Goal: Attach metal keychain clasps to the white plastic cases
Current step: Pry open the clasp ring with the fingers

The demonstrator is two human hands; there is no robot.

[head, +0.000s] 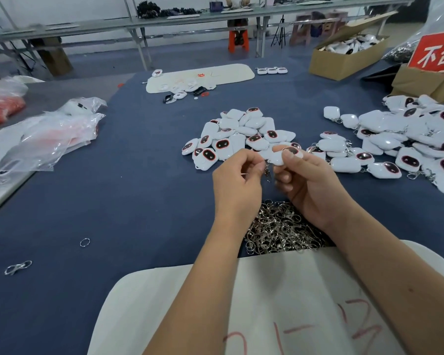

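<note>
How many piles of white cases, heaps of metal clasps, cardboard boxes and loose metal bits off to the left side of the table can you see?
Piles of white cases: 2, the middle pile and the right pile
Heaps of metal clasps: 1, the clasp heap
Cardboard boxes: 2, the open box and the box with the red sign
Loose metal bits on the left: 2, a ring and a clasp
Total: 7

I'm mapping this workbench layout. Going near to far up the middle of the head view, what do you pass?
White board with red writing → heap of metal clasps → hands on a case → pile of white cases → cream mat.
</note>
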